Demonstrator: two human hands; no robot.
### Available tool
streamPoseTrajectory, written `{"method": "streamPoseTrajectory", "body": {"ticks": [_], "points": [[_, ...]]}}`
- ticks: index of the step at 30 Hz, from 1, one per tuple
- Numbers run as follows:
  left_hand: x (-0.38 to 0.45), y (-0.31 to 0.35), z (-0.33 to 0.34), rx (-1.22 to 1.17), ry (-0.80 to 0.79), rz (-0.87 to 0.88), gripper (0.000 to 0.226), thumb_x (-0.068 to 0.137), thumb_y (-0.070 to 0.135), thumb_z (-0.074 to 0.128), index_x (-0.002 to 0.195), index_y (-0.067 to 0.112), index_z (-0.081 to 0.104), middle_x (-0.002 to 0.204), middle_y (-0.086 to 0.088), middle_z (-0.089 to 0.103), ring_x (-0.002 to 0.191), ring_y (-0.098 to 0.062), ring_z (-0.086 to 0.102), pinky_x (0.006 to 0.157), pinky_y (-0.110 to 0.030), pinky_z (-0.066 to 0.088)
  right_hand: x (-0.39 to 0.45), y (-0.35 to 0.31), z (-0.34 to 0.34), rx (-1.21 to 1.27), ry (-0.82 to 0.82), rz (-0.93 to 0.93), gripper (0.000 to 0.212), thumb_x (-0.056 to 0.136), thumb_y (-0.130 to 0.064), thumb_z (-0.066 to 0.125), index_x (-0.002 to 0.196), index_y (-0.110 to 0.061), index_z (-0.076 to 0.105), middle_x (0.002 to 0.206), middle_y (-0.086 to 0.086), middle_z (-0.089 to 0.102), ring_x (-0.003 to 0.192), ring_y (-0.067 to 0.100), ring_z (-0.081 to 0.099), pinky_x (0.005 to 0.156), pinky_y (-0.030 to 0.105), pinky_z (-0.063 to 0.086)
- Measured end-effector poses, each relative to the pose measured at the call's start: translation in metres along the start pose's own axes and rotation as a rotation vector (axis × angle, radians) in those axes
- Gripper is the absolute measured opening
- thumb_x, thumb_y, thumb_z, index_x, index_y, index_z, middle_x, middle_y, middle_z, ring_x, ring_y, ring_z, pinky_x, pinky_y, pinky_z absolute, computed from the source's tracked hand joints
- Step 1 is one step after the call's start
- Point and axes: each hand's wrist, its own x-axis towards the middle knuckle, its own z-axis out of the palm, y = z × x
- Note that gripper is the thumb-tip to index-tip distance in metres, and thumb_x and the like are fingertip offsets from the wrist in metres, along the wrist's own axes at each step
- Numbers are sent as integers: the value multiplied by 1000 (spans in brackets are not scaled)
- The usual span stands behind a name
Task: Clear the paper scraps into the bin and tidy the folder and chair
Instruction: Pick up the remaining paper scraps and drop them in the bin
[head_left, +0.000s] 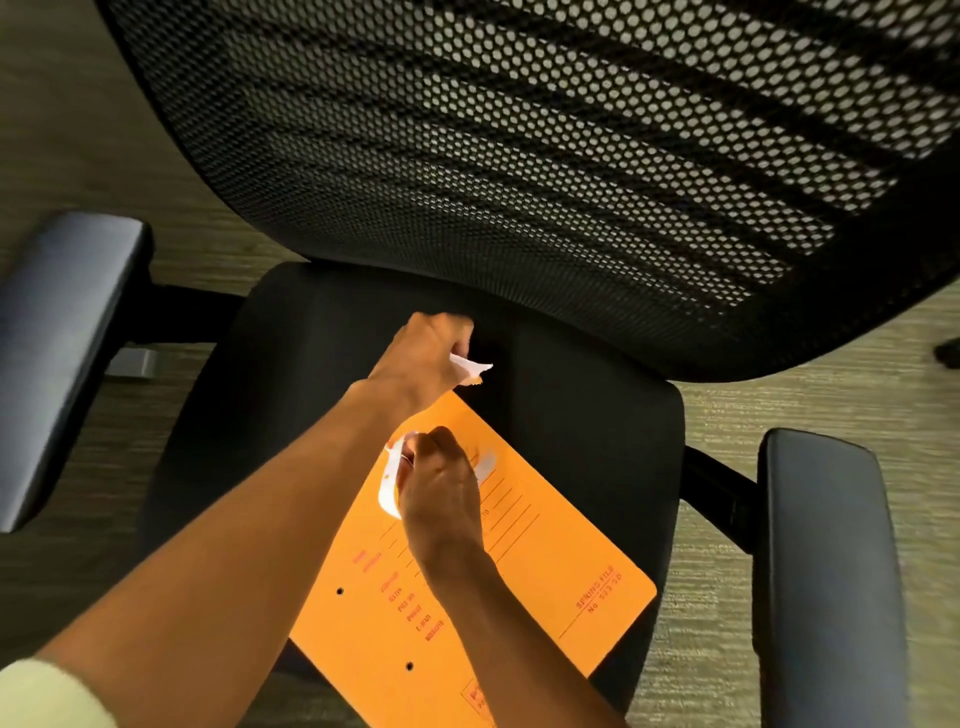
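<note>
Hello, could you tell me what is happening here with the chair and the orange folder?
A person is picking paper scraps off an office chair. The left hand, reaching toward the back of the black seat, is closed on a white paper scrap. The right hand, over the orange folder lying on the seat, holds more white scraps. No bin is in view, and the folder has not yet been moved off the chair.

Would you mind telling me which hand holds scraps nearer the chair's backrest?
The left hand; its white scrap lies beyond the orange folder, unlike the right hand.
</note>
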Motion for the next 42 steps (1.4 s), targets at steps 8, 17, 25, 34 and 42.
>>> {"method": "streamPoseTrajectory", "body": {"ticks": [8,17,25,34,42], "points": [[-33,-29,-21,-502,290,-87,24,67,11,83,85,16,69,78,8,65,72,-2,60,62,-6,41,-28,30,-27,301,146,207,17,86,-9,65,102,-14,69,102,-3,64,94,4,60,76,9,50],[-169,-106,-6,-959,364,-347,40,74,16,81,77,-15,56,68,-10,49,65,-21,45,56,-30,38,-56,-1,-28,759,109,506,11,84,-28,72,90,-20,75,85,-1,73,77,12,66,65,27,55],[-273,-147,25,-1263,613,-656,13,75,3,77,87,-2,73,92,-24,72,81,-24,68,68,-32,58,-93,-61,18,777,-40,423,15,83,-29,72,82,-13,76,72,3,72,63,15,62,58,36,50],[-396,-191,52,-1538,796,-793,7,77,7,77,84,5,76,85,-9,74,81,-19,67,84,-40,57,-182,-129,82,695,-305,298,13,86,-23,70,83,-11,75,76,4,73,66,13,64,59,32,53],[-549,-234,97,-1693,987,-932,22,75,7,79,95,2,71,92,-18,75,85,-25,72,80,-38,58,-307,-179,160,564,-539,289,10,87,-20,68,82,-13,73,74,0,72,61,7,62,62,34,53]]}}
